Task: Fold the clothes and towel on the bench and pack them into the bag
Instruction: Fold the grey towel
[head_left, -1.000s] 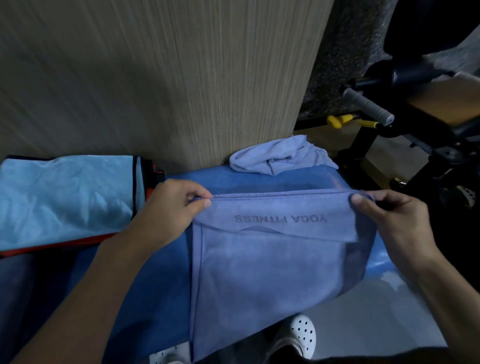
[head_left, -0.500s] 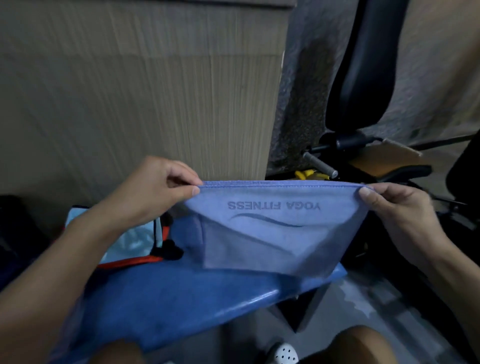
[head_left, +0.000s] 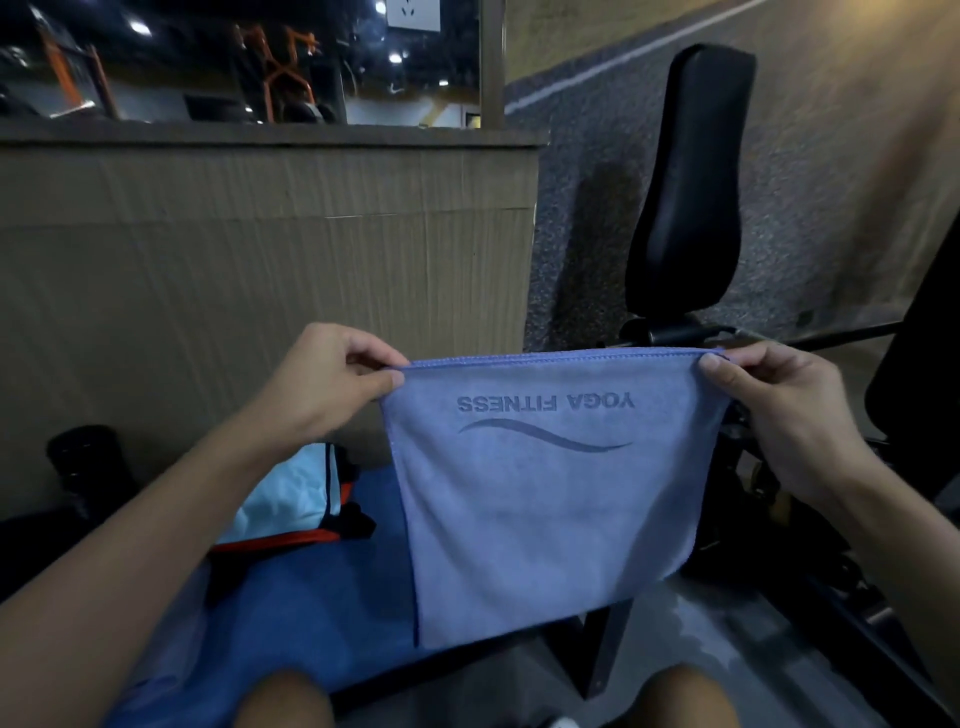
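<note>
The blue padded surface (head_left: 322, 597) runs below and to the left. At its far end lies what looks to be the bag (head_left: 291, 493), pale blue with orange trim. The towel (head_left: 545, 519) hangs in the air over the surface's near right edge, held flat towards the person with its lettering upside down. It seems to be doubled, as two stitched edges run together along the top.

The left hand (head_left: 322, 384) pinches the top left corner and the right hand (head_left: 779, 410) the top right. Thumbs and fingers (head_left: 717, 368) are clamped on the hem, and the top edge is taut between them.

The cloth reads as thin, light and limp. It drapes straight down and will likely sag or slip open wherever it is not held. The corners and stitched hem are the firm places to grip. Laying it on the surface to crease should keep the layers aligned.
</note>
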